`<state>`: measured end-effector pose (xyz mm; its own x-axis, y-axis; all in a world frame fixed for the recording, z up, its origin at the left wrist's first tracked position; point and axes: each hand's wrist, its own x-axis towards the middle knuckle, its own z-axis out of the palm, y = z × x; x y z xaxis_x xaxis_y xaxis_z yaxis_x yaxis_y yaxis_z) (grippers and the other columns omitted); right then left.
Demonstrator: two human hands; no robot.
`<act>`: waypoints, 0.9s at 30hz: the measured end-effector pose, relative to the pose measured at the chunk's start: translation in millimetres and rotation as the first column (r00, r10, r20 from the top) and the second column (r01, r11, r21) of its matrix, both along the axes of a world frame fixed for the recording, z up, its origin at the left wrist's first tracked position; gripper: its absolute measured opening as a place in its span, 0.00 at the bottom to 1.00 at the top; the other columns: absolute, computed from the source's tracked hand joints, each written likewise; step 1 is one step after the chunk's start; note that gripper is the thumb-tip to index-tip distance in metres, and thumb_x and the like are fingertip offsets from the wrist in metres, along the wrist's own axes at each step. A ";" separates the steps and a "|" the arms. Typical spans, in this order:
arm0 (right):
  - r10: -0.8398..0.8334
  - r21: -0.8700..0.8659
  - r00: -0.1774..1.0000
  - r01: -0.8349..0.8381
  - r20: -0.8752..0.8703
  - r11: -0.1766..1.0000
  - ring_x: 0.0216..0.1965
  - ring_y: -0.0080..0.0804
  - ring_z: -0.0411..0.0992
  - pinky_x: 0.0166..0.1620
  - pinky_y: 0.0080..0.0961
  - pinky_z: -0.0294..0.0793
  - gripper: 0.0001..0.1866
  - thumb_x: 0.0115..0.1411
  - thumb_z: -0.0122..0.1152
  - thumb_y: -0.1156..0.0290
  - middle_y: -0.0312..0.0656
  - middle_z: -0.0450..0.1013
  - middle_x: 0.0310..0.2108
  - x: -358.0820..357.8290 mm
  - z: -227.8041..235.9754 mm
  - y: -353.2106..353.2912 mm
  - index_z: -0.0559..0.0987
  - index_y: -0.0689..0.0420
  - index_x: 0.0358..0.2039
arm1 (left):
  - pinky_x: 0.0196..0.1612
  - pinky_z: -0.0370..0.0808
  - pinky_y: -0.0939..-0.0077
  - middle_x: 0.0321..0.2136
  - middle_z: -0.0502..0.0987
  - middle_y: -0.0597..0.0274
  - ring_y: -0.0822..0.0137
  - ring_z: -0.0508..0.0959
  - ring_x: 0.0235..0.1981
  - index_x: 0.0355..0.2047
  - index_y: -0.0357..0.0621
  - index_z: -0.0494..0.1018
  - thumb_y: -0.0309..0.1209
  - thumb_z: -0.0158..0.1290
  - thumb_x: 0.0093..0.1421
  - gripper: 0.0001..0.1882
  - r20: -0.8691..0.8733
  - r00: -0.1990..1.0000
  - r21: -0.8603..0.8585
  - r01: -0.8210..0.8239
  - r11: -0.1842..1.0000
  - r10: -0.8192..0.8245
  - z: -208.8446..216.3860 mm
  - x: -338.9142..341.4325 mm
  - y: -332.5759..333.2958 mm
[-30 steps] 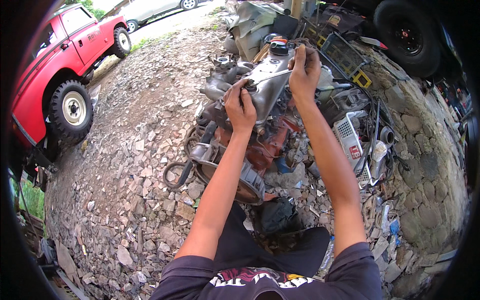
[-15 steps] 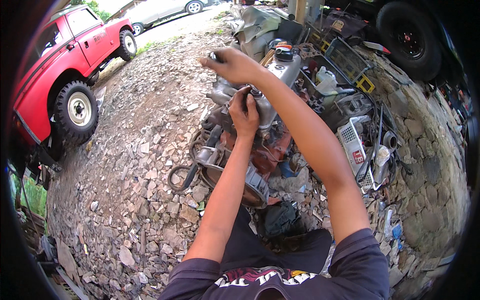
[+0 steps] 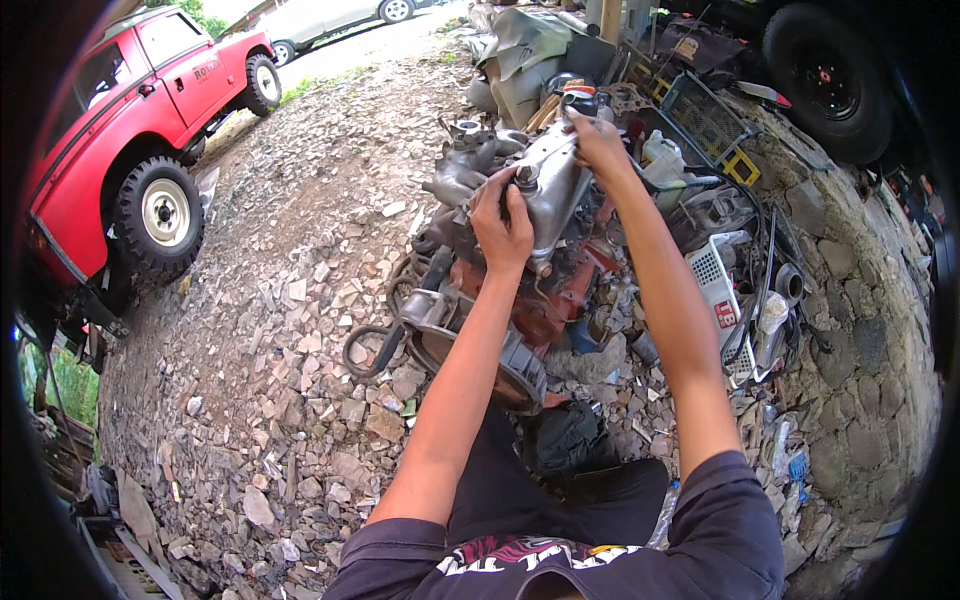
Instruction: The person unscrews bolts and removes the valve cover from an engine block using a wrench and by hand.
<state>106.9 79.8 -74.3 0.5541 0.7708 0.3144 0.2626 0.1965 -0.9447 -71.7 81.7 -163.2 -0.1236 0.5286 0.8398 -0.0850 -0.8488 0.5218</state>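
A silver valve cover (image 3: pixel 552 200) lies lengthwise along the top of an engine standing on the stony ground in front of me. My left hand (image 3: pixel 503 225) is closed at the cover's near left side, fingers bent beside a round dark fitting (image 3: pixel 526 177) on it. Farther along, my right hand (image 3: pixel 600 148) grips the cover's far right edge, close to a black cap (image 3: pixel 579 95). Both hands' fingertips are partly hidden. Left of the cover is a grey metal manifold (image 3: pixel 462 160); the engine's reddish block (image 3: pixel 535 318) shows below, with a bell-shaped housing (image 3: pixel 480 360) nearest me.
On the right lie a white plastic basket (image 3: pixel 712 280), a dark crate (image 3: pixel 705 115) and loose parts beside a stone wall (image 3: pixel 835 340). A red vehicle (image 3: pixel 150 110) stands at left; a dark tyre (image 3: pixel 828 80) is at far right. Rubble (image 3: pixel 260 370) covers the ground.
My right hand has come from above the manifold, where it held a small dark object, over to the cover's far right edge. My left hand stays near the dark fitting.
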 end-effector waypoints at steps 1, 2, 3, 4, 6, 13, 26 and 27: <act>0.001 0.001 0.999 -0.001 0.053 1.000 0.18 0.19 0.64 0.21 0.18 0.61 0.21 0.63 0.59 0.53 0.33 0.68 0.17 -4.5 3.0 16.2 0.77 0.60 0.27 | 0.44 0.74 0.71 0.36 0.80 0.51 0.64 0.79 0.39 0.45 0.33 0.75 0.25 0.44 0.64 0.14 0.003 1.000 -0.004 0.010 1.000 -0.010 -1.5 2.1 0.4; 0.007 -0.018 0.995 -0.005 0.102 1.000 0.18 0.20 0.64 0.21 0.20 0.62 0.21 0.63 0.60 0.52 0.32 0.68 0.17 -25.9 12.5 24.4 0.78 0.60 0.26 | 0.43 0.74 0.71 0.36 0.80 0.51 0.64 0.79 0.39 0.45 0.32 0.75 0.26 0.44 0.64 0.14 -0.009 1.000 -0.006 0.002 1.000 -0.002 -4.6 -3.0 4.3; 0.007 -0.037 0.987 -0.001 0.162 0.999 0.19 0.21 0.65 0.22 0.22 0.63 0.22 0.62 0.60 0.52 0.32 0.68 0.16 -45.8 26.4 28.7 0.78 0.61 0.24 | 0.43 0.74 0.72 0.35 0.80 0.51 0.65 0.79 0.39 0.45 0.32 0.74 0.26 0.43 0.64 0.14 -0.009 1.000 -0.008 0.002 1.000 -0.002 -5.4 -4.6 4.7; 0.008 0.006 0.937 -0.011 0.348 1.000 0.19 0.22 0.64 0.23 0.25 0.63 0.23 0.62 0.61 0.52 0.33 0.68 0.16 -51.5 32.6 41.7 0.77 0.62 0.23 | 0.43 0.74 0.71 0.35 0.80 0.51 0.65 0.79 0.38 0.44 0.32 0.74 0.26 0.44 0.64 0.14 -0.012 1.000 -0.020 -0.013 1.000 0.013 -4.7 -1.0 2.4; 0.059 0.090 0.776 -0.147 0.627 0.985 0.19 0.26 0.63 0.25 0.30 0.64 0.24 0.61 0.62 0.52 0.36 0.67 0.16 -76.5 43.5 45.9 0.76 0.64 0.24 | 0.42 0.74 0.70 0.34 0.80 0.50 0.64 0.79 0.37 0.43 0.32 0.74 0.27 0.44 0.64 0.13 -0.007 1.000 0.020 -0.016 1.000 0.016 -1.6 0.6 2.9; 0.000 0.185 0.384 -0.445 0.923 0.876 0.26 0.43 0.73 0.32 0.33 0.70 0.16 0.60 0.64 0.58 0.50 0.74 0.25 -119.6 49.7 -72.3 0.82 0.60 0.32 | 0.46 0.67 0.58 0.34 0.78 0.44 0.45 0.76 0.40 0.41 0.36 0.74 0.35 0.44 0.64 0.15 0.004 0.999 -0.009 0.040 0.999 -0.040 -14.1 -4.9 13.1; 0.351 0.110 0.894 -0.333 -0.281 0.937 0.19 0.19 0.63 0.22 0.18 0.61 0.15 0.66 0.59 0.60 0.30 0.64 0.19 -33.6 8.7 2.4 0.74 0.58 0.30 | 0.50 0.71 0.66 0.40 0.79 0.49 0.55 0.77 0.44 0.45 0.34 0.76 0.25 0.44 0.62 0.15 -0.029 0.999 0.073 -0.039 0.997 0.041 9.3 -5.5 -0.3; 0.307 0.130 0.918 -0.282 -0.253 0.951 0.19 0.19 0.63 0.22 0.18 0.61 0.15 0.66 0.59 0.60 0.30 0.64 0.19 -42.3 7.4 4.0 0.75 0.59 0.31 | 0.50 0.71 0.66 0.40 0.79 0.49 0.55 0.77 0.44 0.45 0.34 0.77 0.25 0.44 0.63 0.15 -0.034 0.999 0.066 -0.034 0.997 0.036 5.2 -5.8 -0.5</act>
